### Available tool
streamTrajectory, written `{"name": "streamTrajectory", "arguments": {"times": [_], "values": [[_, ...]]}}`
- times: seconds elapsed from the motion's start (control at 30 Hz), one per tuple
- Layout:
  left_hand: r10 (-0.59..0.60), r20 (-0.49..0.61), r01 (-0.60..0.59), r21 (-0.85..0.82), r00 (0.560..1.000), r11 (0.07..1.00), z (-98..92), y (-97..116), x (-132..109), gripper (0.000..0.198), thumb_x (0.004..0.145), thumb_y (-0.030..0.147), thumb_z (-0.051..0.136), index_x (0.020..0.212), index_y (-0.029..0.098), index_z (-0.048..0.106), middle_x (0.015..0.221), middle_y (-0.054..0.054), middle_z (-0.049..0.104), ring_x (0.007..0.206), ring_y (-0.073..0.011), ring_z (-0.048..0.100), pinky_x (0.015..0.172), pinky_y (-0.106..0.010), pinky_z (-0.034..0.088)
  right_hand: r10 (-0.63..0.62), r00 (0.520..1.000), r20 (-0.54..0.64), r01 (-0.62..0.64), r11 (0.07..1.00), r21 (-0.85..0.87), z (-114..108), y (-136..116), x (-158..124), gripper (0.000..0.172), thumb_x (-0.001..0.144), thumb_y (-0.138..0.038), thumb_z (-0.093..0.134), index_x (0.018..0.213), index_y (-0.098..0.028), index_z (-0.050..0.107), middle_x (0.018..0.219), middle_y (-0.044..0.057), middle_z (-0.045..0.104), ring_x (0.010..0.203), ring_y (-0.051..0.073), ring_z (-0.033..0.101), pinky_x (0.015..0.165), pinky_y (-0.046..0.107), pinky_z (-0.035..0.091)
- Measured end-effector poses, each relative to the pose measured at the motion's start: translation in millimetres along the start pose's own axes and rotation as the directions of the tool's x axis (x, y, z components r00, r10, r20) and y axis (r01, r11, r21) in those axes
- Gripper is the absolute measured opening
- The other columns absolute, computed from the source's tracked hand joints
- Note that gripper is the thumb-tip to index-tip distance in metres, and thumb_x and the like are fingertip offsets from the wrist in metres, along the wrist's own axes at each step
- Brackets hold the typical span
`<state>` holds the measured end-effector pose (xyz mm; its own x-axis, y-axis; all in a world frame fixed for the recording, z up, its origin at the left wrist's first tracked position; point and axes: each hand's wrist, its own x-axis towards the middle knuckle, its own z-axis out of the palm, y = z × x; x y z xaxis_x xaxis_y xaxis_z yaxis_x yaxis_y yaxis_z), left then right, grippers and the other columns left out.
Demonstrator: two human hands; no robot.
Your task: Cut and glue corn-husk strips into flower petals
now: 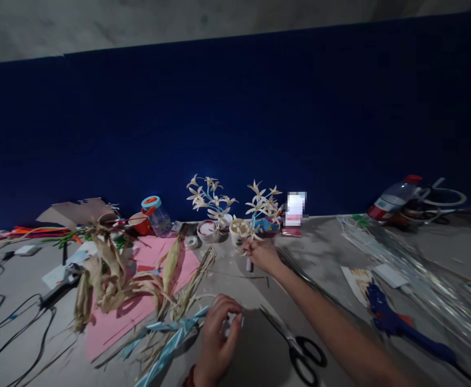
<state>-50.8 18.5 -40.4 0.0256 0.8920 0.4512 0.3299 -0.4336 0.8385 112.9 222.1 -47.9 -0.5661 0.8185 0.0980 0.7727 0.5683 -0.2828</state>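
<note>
My right hand (262,255) reaches forward to a patterned white cup (238,230), its fingers pinched together low beside it. A small pale-purple object (250,264) shows just under those fingers; its kind is unclear. Above rise cream-coloured artificial flowers (259,203) on light-blue stems, and a similar flower spray (211,196) stands to their left. Nearer to me, my left hand (221,333) is curled around something whitish, mostly hidden by the fingers. Shiny light-blue ribbon (175,338) lies just left of it. Black-handled scissors (300,346) rest between my arms.
Dried corn husks (110,269) lie over pink paper (118,328) at left, beside a black-handled tool (60,287) with cords. A blue glue gun (405,328) and clear plastic wrapping (413,269) are at right. A lit phone (295,209) and a bottle (394,199) stand at the back.
</note>
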Motion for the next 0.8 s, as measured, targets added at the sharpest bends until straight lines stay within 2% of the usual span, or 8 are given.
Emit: {"name": "streamTrajectory", "arguments": {"times": [0.17, 0.33, 0.4, 0.53, 0.67, 0.8], "values": [[0.003, 0.002, -0.003, -0.011, 1.000, 1.000, 0.6, 1.6, 0.7, 0.012, 0.095, 0.016, 0.051, 0.088, 0.020, 0.060, 0.083, -0.006, 0.063, 0.083, -0.0206, 0.060, 0.077, -0.031, 0.047, -0.030, 0.998, 0.060, 0.035, 0.995, -0.088, -2.0, -1.8, -3.8, 0.028, 0.098, -0.032, 0.062, 0.123, -0.018, 0.062, 0.127, 0.009, 0.063, 0.108, 0.024, 0.065, 0.091, 0.045, 0.056], [-0.001, -0.018, 0.001, 0.002, 1.000, 1.000, 0.5, 0.0, 1.1, 0.013, 0.095, 0.015, 0.052, 0.087, 0.019, 0.061, 0.082, -0.005, 0.064, 0.082, -0.0200, 0.060, 0.076, -0.030, 0.047, 0.053, 0.999, -0.007, -0.053, 0.994, -0.096, -4.7, 3.8, -1.8, 0.015, 0.098, -0.024, 0.060, 0.104, -0.017, 0.071, 0.115, 0.009, 0.069, 0.108, 0.023, 0.064, 0.096, 0.041, 0.050], [-0.001, -0.019, 0.001, 0.001, 1.000, 1.000, 0.5, -0.4, 1.1, 0.013, 0.095, 0.015, 0.052, 0.087, 0.020, 0.061, 0.082, -0.006, 0.064, 0.082, -0.0203, 0.060, 0.076, -0.031, 0.047, 0.078, 0.996, -0.038, -0.081, 0.993, -0.086, -5.0, 7.3, -1.1, 0.015, 0.095, -0.019, 0.059, 0.097, -0.018, 0.074, 0.110, 0.010, 0.072, 0.110, 0.024, 0.063, 0.098, 0.036, 0.046], [0.013, -0.019, -0.013, -0.002, 1.000, 1.000, 0.6, 0.6, 1.5, 0.013, 0.095, 0.016, 0.051, 0.086, 0.020, 0.060, 0.081, -0.005, 0.063, 0.081, -0.0199, 0.060, 0.074, -0.030, 0.046, 0.103, 0.993, -0.052, -0.106, 0.992, -0.066, -2.2, 11.2, -0.1, 0.013, 0.090, -0.023, 0.064, 0.090, -0.018, 0.075, 0.100, 0.008, 0.074, 0.103, 0.024, 0.065, 0.091, 0.033, 0.046], [0.000, -0.018, 0.001, 0.011, 1.000, 1.000, 0.1, 2.5, 2.2, 0.014, 0.096, 0.017, 0.050, 0.086, 0.020, 0.059, 0.082, -0.005, 0.064, 0.082, -0.0199, 0.060, 0.075, -0.030, 0.046, 0.111, 0.993, -0.028, -0.112, 0.993, -0.045, 2.3, 11.8, 1.8, 0.016, 0.093, -0.031, 0.066, 0.095, -0.016, 0.071, 0.101, 0.006, 0.072, 0.095, 0.021, 0.067, 0.088, 0.039, 0.051], [-0.013, -0.008, 0.014, 0.019, 1.000, 1.000, 0.2, 2.6, 2.5, 0.015, 0.097, 0.018, 0.049, 0.086, 0.019, 0.059, 0.082, -0.005, 0.063, 0.081, -0.0200, 0.060, 0.075, -0.031, 0.046, 0.100, 0.995, -0.025, -0.100, 0.995, -0.012, 3.5, 14.7, 3.5, 0.018, 0.097, -0.033, 0.064, 0.096, -0.015, 0.069, 0.104, 0.006, 0.070, 0.098, 0.021, 0.066, 0.091, 0.042, 0.053]]}}
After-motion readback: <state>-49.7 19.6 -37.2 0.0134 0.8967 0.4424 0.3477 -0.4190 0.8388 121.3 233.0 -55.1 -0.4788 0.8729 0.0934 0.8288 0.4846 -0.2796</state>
